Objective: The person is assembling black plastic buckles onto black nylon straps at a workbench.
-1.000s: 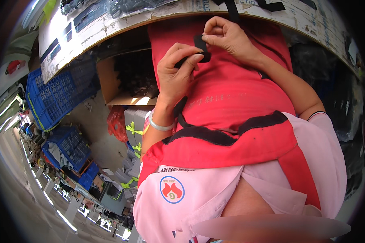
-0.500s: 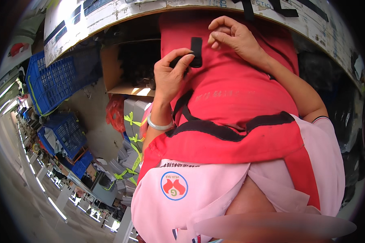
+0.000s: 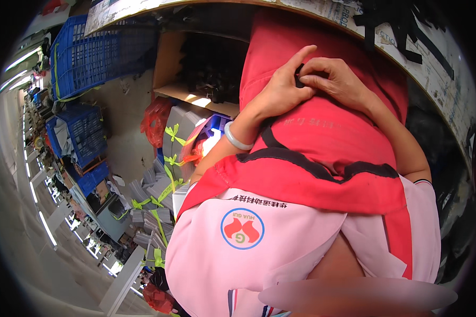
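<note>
Left hand [image 3: 280, 95] and right hand [image 3: 333, 79]: we pinch between their fingertips one small black flat piece [image 3: 299, 79], possibly a strap end, held against the red fabric apron [image 3: 322, 137]. Mostly hidden; we cannot tell its long axis or heading.

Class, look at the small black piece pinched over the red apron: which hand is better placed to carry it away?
Probably the right hand: its fingers pinch the small black piece. The left hand only rests beside it.
</note>
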A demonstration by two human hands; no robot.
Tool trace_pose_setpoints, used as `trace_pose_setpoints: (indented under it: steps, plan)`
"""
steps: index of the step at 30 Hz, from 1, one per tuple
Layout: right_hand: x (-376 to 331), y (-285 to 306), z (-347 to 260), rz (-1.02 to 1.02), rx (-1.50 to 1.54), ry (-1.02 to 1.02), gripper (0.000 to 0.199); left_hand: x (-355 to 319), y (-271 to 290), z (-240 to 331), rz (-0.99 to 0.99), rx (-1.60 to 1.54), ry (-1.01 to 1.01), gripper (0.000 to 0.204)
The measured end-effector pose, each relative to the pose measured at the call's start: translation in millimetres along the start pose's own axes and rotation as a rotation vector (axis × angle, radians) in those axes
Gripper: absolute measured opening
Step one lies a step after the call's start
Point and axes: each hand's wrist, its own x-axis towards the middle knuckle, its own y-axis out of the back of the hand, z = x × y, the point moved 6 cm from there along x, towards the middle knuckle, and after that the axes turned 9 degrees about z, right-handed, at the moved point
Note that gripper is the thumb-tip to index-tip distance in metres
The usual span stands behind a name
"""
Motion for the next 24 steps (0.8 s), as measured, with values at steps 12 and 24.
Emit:
trace_pose_setpoints:
  steps: [12,24]
  plan:
    - [-6.2,36.7,23.5,0.236,0.039,-0.178,0.019,23.4,-16.5,-5.2,-0.139,-0.187,0.388,0.079]
    - [-29.2,77.8,-3.0,0.351,-0.142,0.112,0.016,37.2,-18.1,-32.6,0.101,-0.561,0.61,0.013]
